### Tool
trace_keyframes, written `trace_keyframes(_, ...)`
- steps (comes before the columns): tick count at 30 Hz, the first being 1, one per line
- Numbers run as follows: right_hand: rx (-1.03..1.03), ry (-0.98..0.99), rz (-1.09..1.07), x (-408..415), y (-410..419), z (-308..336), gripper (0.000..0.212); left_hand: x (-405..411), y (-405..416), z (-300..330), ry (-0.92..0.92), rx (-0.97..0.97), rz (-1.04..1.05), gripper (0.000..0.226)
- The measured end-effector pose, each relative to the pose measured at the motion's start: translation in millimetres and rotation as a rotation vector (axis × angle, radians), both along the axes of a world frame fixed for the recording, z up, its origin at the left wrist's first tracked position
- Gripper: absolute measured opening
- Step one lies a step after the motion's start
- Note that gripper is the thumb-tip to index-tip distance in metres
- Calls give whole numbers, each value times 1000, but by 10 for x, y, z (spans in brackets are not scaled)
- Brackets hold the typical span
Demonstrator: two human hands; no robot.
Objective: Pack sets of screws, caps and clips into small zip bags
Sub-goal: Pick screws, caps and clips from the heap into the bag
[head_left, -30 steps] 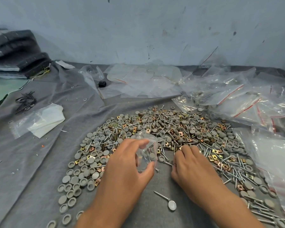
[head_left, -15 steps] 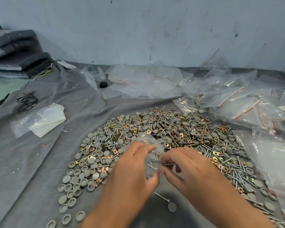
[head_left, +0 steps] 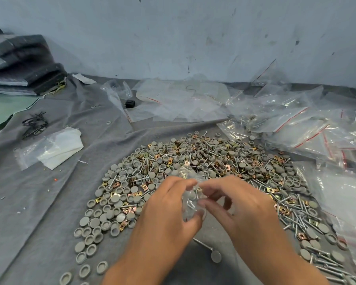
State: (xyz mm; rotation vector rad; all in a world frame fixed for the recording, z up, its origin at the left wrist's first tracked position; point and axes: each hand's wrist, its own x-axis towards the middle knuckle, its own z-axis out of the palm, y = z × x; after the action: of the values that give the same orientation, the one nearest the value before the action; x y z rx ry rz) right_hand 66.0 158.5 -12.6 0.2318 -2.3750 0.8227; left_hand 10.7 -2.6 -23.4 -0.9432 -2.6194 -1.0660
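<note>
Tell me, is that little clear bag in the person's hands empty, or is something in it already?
Not empty. Through the small zip bag, held between the left hand and right hand, a grey cap and a screw show.

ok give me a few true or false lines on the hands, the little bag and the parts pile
1. The left hand holds the small clear bag. True.
2. The right hand lies flat on the cloth, away from the bag. False: its fingers are at the bag.
3. The bag is empty. False: a screw and a grey cap show inside.
4. The pile of parts lies on grey cloth. True.
5. Black ties lie right of the pile. False: left.
</note>
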Motion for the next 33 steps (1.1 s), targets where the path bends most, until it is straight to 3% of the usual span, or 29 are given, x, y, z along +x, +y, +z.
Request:
trace_keyframes(3, -100, -22, -46, -49, 72, 31, 14, -5, -22, 35, -7, 45, 44, 49)
trace_keyframes(5, -96, -190, -94, -103, 119, -46, 14, -24, -60, 102, 10, 111, 104, 47)
trace_keyframes(8, 31, -505, -151, -161, 80, -248, 13, -90, -162, 221, 63, 336, 212, 42)
trace_keyframes(12, 221, -561, -233, -246, -94, -358, 29, -128, -247, 332, 147, 539, 256, 32)
trace_keyframes(20, 496, -544, -328, -313, -203, -336, 31, -136, -228, 313, 133, 297, 243, 31)
trace_keyframes(33, 664, -695, -282, -20, 50, -353, 20, -69, -146, 187, 2, -9, 52, 41)
